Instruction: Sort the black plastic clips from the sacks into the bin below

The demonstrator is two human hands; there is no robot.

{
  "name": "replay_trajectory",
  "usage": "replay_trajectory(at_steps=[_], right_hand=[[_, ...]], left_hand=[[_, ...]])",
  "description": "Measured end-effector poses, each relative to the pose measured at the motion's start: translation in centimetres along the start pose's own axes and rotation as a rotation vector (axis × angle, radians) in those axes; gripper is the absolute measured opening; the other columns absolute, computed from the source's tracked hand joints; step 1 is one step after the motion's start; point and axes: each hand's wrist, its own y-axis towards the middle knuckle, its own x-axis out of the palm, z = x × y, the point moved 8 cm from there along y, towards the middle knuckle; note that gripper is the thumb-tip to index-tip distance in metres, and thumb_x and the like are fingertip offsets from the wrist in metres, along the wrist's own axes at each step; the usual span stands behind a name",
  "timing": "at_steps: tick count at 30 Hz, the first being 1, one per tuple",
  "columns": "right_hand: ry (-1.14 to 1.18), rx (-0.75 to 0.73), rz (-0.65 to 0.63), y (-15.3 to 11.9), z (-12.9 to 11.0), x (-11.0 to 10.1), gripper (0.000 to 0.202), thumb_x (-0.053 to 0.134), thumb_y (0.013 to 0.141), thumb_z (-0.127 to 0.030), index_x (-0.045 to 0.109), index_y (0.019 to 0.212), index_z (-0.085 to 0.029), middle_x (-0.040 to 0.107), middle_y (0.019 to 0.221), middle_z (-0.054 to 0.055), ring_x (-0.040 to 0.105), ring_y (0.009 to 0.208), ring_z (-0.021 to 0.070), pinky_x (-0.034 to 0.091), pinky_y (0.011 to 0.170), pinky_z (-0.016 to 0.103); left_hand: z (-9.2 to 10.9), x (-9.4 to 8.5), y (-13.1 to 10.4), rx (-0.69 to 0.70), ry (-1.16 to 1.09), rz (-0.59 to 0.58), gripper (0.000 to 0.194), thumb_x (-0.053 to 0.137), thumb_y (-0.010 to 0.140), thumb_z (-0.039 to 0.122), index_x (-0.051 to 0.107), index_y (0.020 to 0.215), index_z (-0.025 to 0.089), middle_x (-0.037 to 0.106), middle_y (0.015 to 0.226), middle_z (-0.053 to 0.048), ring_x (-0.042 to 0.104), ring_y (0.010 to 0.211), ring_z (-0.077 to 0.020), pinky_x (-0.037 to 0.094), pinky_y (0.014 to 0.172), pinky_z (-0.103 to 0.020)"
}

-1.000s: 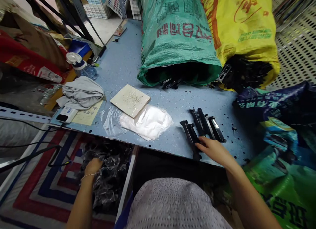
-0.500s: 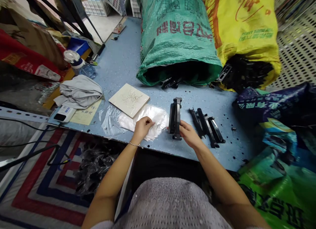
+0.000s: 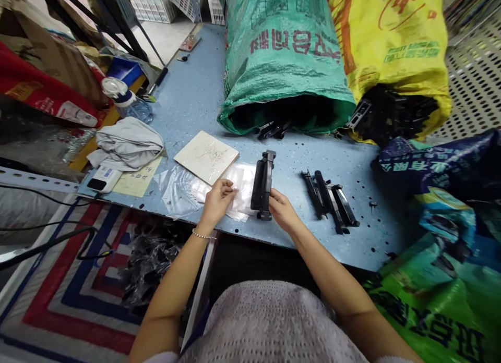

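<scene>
My right hand point(image 3: 282, 209) grips a long black plastic part point(image 3: 263, 185) by its right side, holding it upright above the front of the blue table. Just left of it, my left hand point(image 3: 219, 198) pinches the edge of a clear plastic bag point(image 3: 243, 188); fingertips and thumb are together. The bag stands partly open between the hands, over a pile of clear bags point(image 3: 195, 188). Behind the left hand lies a square cream tile point(image 3: 206, 155) with tiny bits scattered on it. Several similar black parts point(image 3: 329, 198) rest on the table to the right.
A green woven sack point(image 3: 289, 76) and a yellow sack point(image 3: 395, 55), both holding black parts, lie at the back. A grey cloth point(image 3: 129, 143), a white device point(image 3: 105, 179) and a water bottle point(image 3: 131, 105) stand left. Green bags point(image 3: 442, 300) crowd the right side.
My right hand has brought the black part leftward, closer to my left hand. My left hand has shifted slightly left, and a clear bag now shows raised and spread beside its fingers.
</scene>
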Motion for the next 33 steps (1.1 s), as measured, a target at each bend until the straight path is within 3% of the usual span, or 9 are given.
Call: replay_trajectory(at_steps=[4, 9, 13, 18, 22, 25, 28, 31, 33], right_hand=[[-0.020, 0.033, -0.070, 1.0, 0.4, 1.9, 0.032, 0.070, 0.078, -0.045, 0.070, 0.098, -0.020, 0.069, 0.090, 0.001, 0.061, 0.087, 0.0178, 0.048, 0.082, 0.030], [-0.034, 0.027, -0.009, 2.1, 1.3, 1.3, 0.035, 0.069, 0.078, -0.050, 0.071, 0.088, -0.017, 0.066, 0.077, 0.000, 0.057, 0.071, 0.0139, 0.047, 0.069, 0.027], [-0.055, 0.020, 0.043, 2.0, 1.2, -0.5, 0.035, 0.068, 0.079, -0.048, 0.072, 0.093, -0.016, 0.068, 0.081, 0.002, 0.059, 0.073, 0.0153, 0.048, 0.071, 0.028], [-0.195, -0.042, 0.108, -0.7, -1.6, -2.6, 0.028, 0.068, 0.080, -0.042, 0.071, 0.099, -0.021, 0.072, 0.091, 0.002, 0.064, 0.089, 0.0191, 0.051, 0.080, 0.031], [-0.012, 0.347, -0.226, -4.3, 0.7, -0.1, 0.029, 0.069, 0.082, -0.045, 0.066, 0.088, -0.016, 0.071, 0.074, 0.006, 0.066, 0.059, 0.0166, 0.047, 0.047, 0.024], [0.145, 0.539, -0.270, -4.9, 2.9, 0.9, 0.033, 0.075, 0.074, -0.044, 0.062, 0.079, -0.013, 0.070, 0.070, 0.009, 0.060, 0.047, 0.0119, 0.040, 0.039, 0.019], [0.145, 0.467, -0.209, -3.0, 3.5, 1.4, 0.032, 0.072, 0.077, -0.042, 0.061, 0.084, -0.012, 0.068, 0.069, 0.007, 0.057, 0.047, 0.0097, 0.043, 0.042, 0.020], [-0.163, 0.214, -0.053, -1.8, 2.1, 1.7, 0.033, 0.065, 0.084, -0.035, 0.057, 0.110, -0.017, 0.065, 0.069, -0.001, 0.057, 0.052, 0.0111, 0.043, 0.046, 0.020], [-0.369, 0.043, -0.002, -2.6, 0.4, 2.6, 0.044, 0.062, 0.086, -0.029, 0.048, 0.128, -0.022, 0.065, 0.075, -0.003, 0.060, 0.061, 0.0125, 0.048, 0.056, 0.023]], left_hand=[[0.5, 1.5, -0.6, 0.004, -0.084, 0.033, 0.034, 0.066, 0.077, 0.018, 0.046, 0.104, 0.022, 0.061, 0.096, -0.001, 0.065, 0.072, -0.0104, 0.052, 0.070, -0.025], [0.5, 0.1, -1.0, 0.041, -0.054, 0.101, 0.037, 0.073, 0.072, 0.022, 0.041, 0.090, 0.022, 0.051, 0.086, 0.003, 0.057, 0.063, -0.0083, 0.049, 0.061, -0.023], [1.7, -0.8, -1.3, 0.263, 0.248, 0.081, 0.011, 0.054, 0.081, 0.009, 0.055, 0.085, 0.019, 0.058, 0.096, -0.004, 0.062, 0.089, -0.0163, 0.053, 0.084, -0.033], [2.4, -0.5, -1.2, 0.378, 0.469, 0.057, 0.040, 0.043, 0.085, 0.005, 0.067, 0.114, 0.019, 0.063, 0.122, -0.009, 0.058, 0.119, -0.0224, 0.047, 0.106, -0.042], [3.2, -0.3, -1.2, 0.377, 0.355, 0.006, 0.052, 0.046, 0.089, 0.009, 0.052, 0.139, 0.022, 0.051, 0.144, -0.011, 0.050, 0.132, -0.0229, 0.048, 0.107, -0.042], [4.1, -0.3, -2.4, 0.416, 0.321, 0.002, 0.062, 0.046, 0.091, 0.009, 0.036, 0.150, 0.027, 0.040, 0.153, -0.011, 0.043, 0.139, -0.0235, 0.046, 0.109, -0.043], [5.1, 1.7, -4.9, 0.536, 0.333, -0.114, 0.067, 0.041, 0.093, 0.007, 0.026, 0.154, 0.030, 0.037, 0.155, -0.010, 0.038, 0.142, -0.0231, 0.039, 0.115, -0.045], [6.0, 4.2, -7.9, 0.582, 0.323, -0.292, 0.070, 0.040, 0.092, 0.006, 0.022, 0.155, 0.030, 0.038, 0.154, -0.010, 0.037, 0.143, -0.0230, 0.036, 0.118, -0.046], [7.1, 4.0, -9.8, 0.553, 0.312, -0.315, 0.067, 0.047, 0.092, 0.010, 0.028, 0.153, 0.030, 0.045, 0.147, -0.011, 0.044, 0.137, -0.0236, 0.042, 0.114, -0.045]])
